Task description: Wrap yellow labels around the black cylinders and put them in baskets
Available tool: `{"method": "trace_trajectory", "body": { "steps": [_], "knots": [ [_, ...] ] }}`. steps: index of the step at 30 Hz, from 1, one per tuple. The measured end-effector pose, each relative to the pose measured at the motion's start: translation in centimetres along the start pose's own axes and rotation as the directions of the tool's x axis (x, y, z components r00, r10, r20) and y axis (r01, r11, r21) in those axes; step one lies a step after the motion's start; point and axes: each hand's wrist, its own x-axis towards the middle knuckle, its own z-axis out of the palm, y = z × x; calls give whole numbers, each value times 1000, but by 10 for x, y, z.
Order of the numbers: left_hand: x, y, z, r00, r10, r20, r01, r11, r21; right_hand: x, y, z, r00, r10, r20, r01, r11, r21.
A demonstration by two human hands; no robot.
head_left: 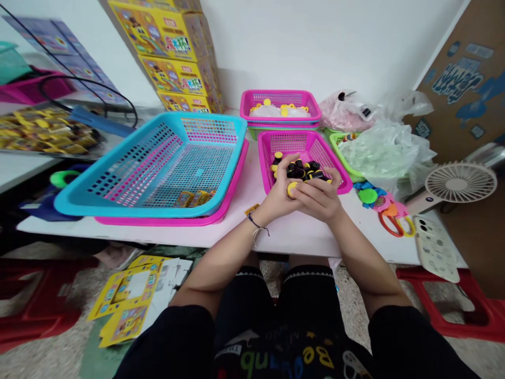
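Observation:
My left hand (279, 196) and my right hand (320, 199) are together at the near edge of a small pink basket (265, 138). Between them shows a round yellow cap (292, 190), pressed against the fingers of both hands. Several black pieces with yellow caps (299, 171) lie in the basket just beyond my fingers; whether some rest in my palms is hard to tell. A small yellow packet (251, 209) lies on the white table (311, 231) beside my left wrist.
A large blue basket (148, 211) on a pink one fills the left. Behind stand another pink basket (280, 122) and yellow boxes (185, 79). At right are plastic bags (379, 152), a fan (453, 182), scissors (392, 225) and a phone (437, 252).

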Motion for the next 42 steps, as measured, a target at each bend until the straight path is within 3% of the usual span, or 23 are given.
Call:
{"method": "trace_trajectory", "body": {
  "steps": [4,10,12,14,17,20,23,25,27,28,29,30,33,35,38,41,42],
  "knots": [
    [2,5,-10,990,84,113,-74,993,-91,-3,1,2,999,-34,-40,36,998,45],
    [9,10,-23,976,66,210,-74,997,31,-5,2,7,1000,4,-8,-4,1000,28],
    [7,11,-20,991,52,123,-63,994,88,-3,2,9,997,73,-2,-73,996,44],
    [0,19,-16,999,25,-41,-16,980,198,0,2,10,992,122,-27,-119,990,71],
    [-19,58,-19,989,22,-143,36,921,387,7,0,9,986,76,-148,-58,991,122],
    [-38,123,-41,991,31,-133,50,822,567,14,-2,4,960,27,-278,23,984,174],
    [-42,184,-86,981,-100,-165,189,657,729,17,0,0,965,80,-250,-36,984,177],
    [-35,202,-127,932,-297,-206,324,430,843,18,2,0,972,193,-137,-175,975,137],
    [-24,197,-172,838,-466,-283,388,145,910,19,3,2,932,362,-18,-359,929,93],
    [-20,186,-193,781,-546,-303,403,70,913,19,4,3,893,449,23,-449,890,78],
    [-17,172,-213,713,-636,-294,410,37,911,20,5,4,849,525,50,-528,846,72],
    [-16,157,-230,679,-676,-286,410,28,911,20,6,5,808,586,62,-590,804,77],
    [-24,112,-264,569,-809,-147,411,125,903,20,11,8,722,689,60,-690,714,117],
    [-31,92,-274,495,-863,-102,434,144,889,19,15,10,703,706,86,-710,690,143],
    [-35,80,-275,417,-906,-79,452,131,882,20,20,11,720,657,226,-693,696,186],
    [-28,85,-265,376,-922,-92,420,82,904,25,20,9,691,573,441,-687,710,153],
    [-24,89,-259,385,-914,-126,402,43,915,29,20,7,666,551,504,-689,713,131]
  ]
}}
